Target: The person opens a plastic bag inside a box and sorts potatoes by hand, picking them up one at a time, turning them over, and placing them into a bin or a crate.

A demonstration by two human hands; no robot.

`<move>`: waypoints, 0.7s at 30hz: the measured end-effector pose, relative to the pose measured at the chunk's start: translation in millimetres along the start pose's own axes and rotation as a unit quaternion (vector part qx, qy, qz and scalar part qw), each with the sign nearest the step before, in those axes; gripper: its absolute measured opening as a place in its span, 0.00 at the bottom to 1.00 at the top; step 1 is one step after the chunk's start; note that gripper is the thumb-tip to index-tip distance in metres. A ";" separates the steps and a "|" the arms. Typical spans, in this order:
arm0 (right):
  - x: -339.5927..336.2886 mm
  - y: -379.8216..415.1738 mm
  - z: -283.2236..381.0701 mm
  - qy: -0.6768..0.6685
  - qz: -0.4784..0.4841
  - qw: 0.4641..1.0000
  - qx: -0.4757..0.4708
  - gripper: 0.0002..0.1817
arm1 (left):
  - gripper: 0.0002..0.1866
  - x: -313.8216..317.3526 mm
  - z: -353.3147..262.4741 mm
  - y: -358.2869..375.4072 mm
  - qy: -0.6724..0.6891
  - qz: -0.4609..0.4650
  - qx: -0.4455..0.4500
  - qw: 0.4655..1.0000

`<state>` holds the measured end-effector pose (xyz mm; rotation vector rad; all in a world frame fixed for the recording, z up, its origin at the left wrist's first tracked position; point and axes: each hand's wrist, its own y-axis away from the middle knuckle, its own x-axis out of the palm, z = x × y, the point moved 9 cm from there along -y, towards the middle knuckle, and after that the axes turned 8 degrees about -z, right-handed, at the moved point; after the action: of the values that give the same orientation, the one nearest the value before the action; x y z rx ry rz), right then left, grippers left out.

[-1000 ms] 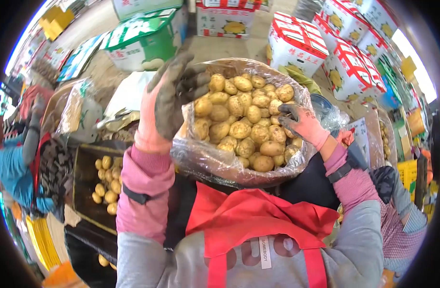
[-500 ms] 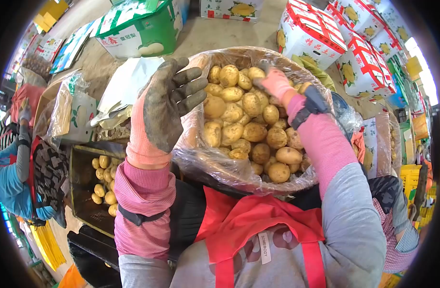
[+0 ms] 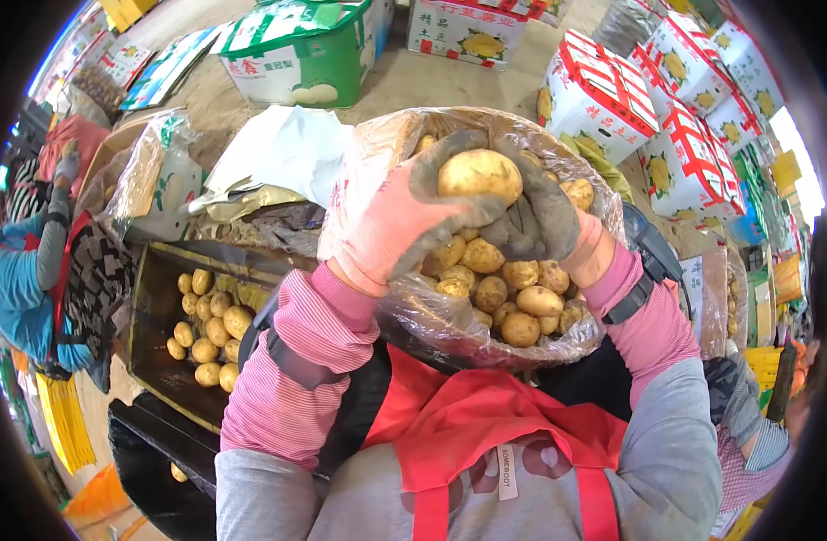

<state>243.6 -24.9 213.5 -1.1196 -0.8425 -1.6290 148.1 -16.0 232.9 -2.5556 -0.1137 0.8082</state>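
A large potato (image 3: 479, 176) is held above the basket by my left hand (image 3: 404, 212), its gloved fingers curled over the top and the thumb beneath. Close against the potato's right end is my right hand (image 3: 553, 212), its dark-palmed fingers extended loosely downward and not wrapped round it. Whether the right palm touches the potato is hard to tell. Below both hands, many potatoes (image 3: 521, 329) fill a round basket (image 3: 458, 347) lined with clear plastic.
Left of my lap sits a dark crate (image 3: 152, 361) with several potatoes. White paper sheets (image 3: 283, 149) lie beyond it. A green carton (image 3: 296, 68) and red-white potato cartons (image 3: 598, 95) stand ahead. One co-worker (image 3: 26, 270) is at far left, another person (image 3: 747, 442) at right.
My right hand has come up from the potatoes toward the middle. My left hand, spread before, has moved right and down and now grips the large potato. The view has shifted slightly.
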 end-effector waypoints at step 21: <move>-201.1 5.0 126.8 0.740 -0.563 0.337 -0.146 0.33 | 0.39 22.7 38.3 -1.0 0.715 0.008 -0.348 0.607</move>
<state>309.6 151.3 68.2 1.4819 0.2431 -2.8203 145.3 4.9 193.7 -2.9837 0.1517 -1.7406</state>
